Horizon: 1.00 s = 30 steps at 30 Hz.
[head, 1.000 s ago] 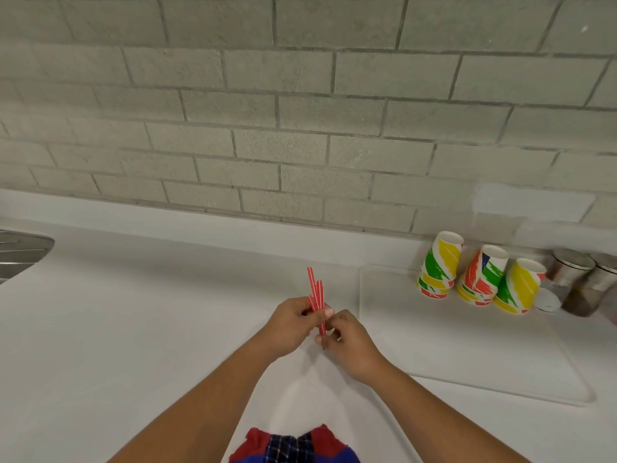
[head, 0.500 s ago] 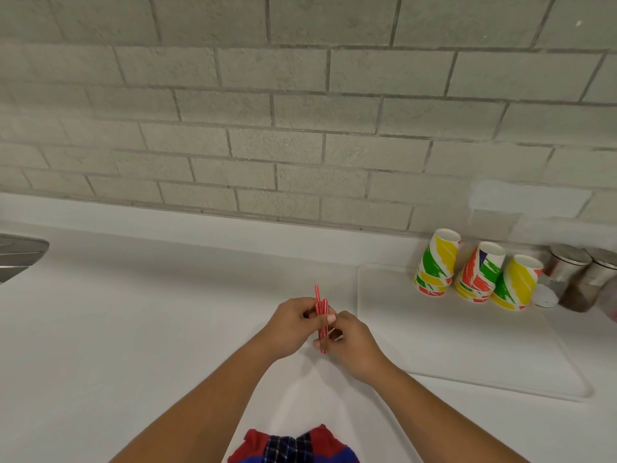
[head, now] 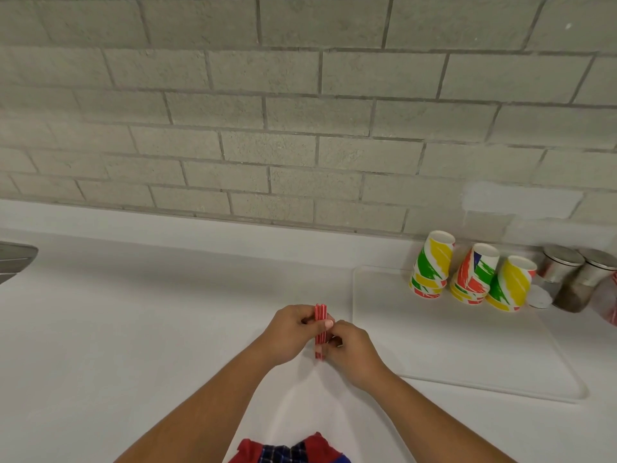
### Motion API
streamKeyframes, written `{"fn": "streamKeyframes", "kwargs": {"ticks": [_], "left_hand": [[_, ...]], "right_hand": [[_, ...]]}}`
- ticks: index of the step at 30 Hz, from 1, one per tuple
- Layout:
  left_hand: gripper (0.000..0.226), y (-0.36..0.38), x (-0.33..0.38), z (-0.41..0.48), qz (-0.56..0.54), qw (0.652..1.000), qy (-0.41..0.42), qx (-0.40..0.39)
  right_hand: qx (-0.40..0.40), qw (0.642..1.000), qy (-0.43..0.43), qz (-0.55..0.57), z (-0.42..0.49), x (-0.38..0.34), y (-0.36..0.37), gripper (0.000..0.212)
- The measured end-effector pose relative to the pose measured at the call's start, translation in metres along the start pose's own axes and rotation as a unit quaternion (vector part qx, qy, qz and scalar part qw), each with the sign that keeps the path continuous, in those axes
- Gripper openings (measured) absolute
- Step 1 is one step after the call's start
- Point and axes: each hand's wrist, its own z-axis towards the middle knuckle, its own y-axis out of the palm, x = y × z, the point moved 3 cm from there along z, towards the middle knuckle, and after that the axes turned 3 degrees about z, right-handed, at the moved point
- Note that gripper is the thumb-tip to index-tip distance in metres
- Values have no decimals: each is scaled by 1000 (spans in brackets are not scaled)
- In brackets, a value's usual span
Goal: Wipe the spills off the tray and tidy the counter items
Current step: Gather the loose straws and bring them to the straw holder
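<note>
While no writing readable, left hand [head: 290,332] and right hand [head: 354,349] pinch red straws [head: 320,317].

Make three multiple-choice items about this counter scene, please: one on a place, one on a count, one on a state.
1. Where do the paper cups stand?
A. at the back of the tray
B. beside the sink
C. in front of the hands

2. How many stacks of paper cups are there?
A. two
B. three
C. five

3. How are the red straws held?
A. lying loose on the counter
B. in the left hand only
C. bundled between both hands

Answers:
1. A, the cups sit at the far edge of the white tray, near the wall.
2. B, three stacks stand side by side.
3. C, the left hand and the right hand both grip the bundle.
</note>
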Motion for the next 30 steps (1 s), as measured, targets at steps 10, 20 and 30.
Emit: {"fn": "streamKeyframes", "kwargs": {"ticks": [10,20,30], "left_hand": [[21,11,34,16,18,999,-11,-40],[25,116,105,55,34,996,34,-76],[16,302,195,101,35,987,90,-129]], "right_hand": [[-33,993,23,110,-4,3,-37,11],[13,997,12,70,-46,38,-162,7],[80,995,42,43,-115,128,-343,2]]}}
